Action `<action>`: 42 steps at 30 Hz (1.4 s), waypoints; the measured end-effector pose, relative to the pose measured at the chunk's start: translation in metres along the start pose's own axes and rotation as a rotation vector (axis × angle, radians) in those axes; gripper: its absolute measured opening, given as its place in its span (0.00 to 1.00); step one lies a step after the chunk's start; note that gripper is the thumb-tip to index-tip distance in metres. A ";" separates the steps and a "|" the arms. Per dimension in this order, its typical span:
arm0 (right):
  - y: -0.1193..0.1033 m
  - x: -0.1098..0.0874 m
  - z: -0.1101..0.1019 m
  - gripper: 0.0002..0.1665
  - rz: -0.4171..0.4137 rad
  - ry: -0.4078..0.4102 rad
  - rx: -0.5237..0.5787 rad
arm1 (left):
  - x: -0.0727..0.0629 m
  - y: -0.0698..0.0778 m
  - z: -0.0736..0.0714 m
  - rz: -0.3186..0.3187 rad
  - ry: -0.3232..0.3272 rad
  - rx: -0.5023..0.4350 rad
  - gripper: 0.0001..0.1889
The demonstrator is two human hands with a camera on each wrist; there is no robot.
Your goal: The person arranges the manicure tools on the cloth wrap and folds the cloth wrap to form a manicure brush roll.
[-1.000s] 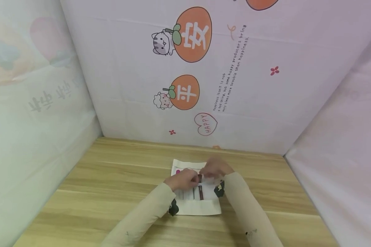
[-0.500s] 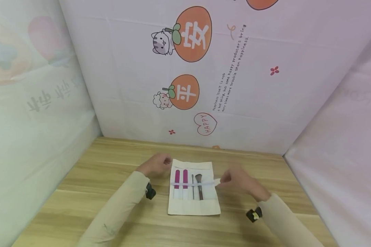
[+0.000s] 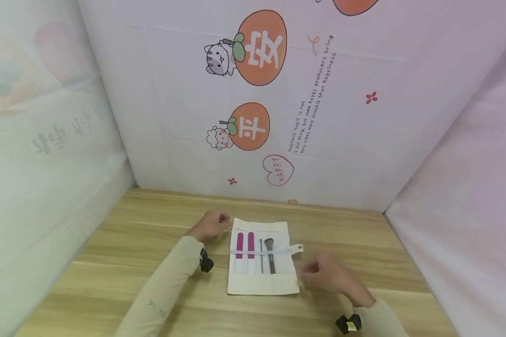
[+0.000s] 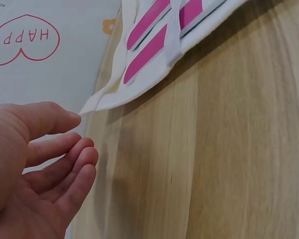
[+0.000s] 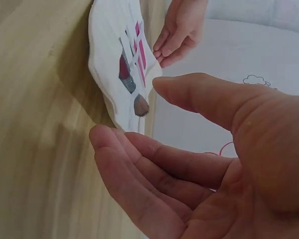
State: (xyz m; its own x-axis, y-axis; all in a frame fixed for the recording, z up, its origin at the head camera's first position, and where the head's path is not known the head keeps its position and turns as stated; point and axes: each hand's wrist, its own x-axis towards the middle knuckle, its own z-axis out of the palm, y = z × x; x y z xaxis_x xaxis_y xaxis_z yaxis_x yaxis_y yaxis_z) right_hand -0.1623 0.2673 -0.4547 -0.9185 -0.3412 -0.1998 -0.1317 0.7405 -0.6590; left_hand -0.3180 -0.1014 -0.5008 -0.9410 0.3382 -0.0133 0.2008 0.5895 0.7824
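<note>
A white fabric tool roll [image 3: 263, 284] lies unrolled on the wooden table. Tucked into it are two flat pink-and-white nail files [image 3: 250, 245], a thin metal stick [image 3: 261, 257] and a makeup brush [image 3: 270, 244] with a dark handle. A pale elastic band [image 3: 282, 252] crosses them, and a tab [image 3: 297, 248] with a snap sticks out on the right. My left hand [image 3: 210, 224] is at the roll's far left corner, fingers loosely bent; in the left wrist view its fingertips [image 4: 72, 119] are right at that corner. My right hand [image 3: 331, 274], slightly blurred, hovers beside the near right edge, holding nothing.
The wooden table [image 3: 152, 281] runs back to a printed cloth wall [image 3: 185, 140]. More cloth walls stand at the left [image 3: 67, 187] and right [image 3: 459, 210]. A dark wrist camera [image 3: 349, 323] sits on the right wrist.
Both hands were over the middle of the roll, then parted to its sides. The right hand has let go of the tab and moved nearer. The left hand has hardly moved since half a second ago.
</note>
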 end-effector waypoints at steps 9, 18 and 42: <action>0.006 0.008 0.019 0.11 -0.003 -0.029 0.025 | 0.006 0.006 0.013 -0.054 -0.004 -0.056 0.18; 0.004 0.010 0.022 0.10 0.004 -0.035 0.076 | 0.014 0.004 0.025 -0.060 0.036 -0.067 0.20; 0.026 0.023 0.027 0.22 0.175 -0.003 0.530 | 0.010 0.009 0.018 -0.233 0.001 -0.705 0.14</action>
State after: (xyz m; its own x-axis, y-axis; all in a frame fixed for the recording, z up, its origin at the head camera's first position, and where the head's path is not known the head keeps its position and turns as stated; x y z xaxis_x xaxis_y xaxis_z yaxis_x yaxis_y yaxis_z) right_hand -0.1768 0.2626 -0.4959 -0.9086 -0.2418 -0.3407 0.2289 0.3941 -0.8901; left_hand -0.3204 -0.0798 -0.5053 -0.9380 0.2611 -0.2279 -0.2267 0.0351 0.9733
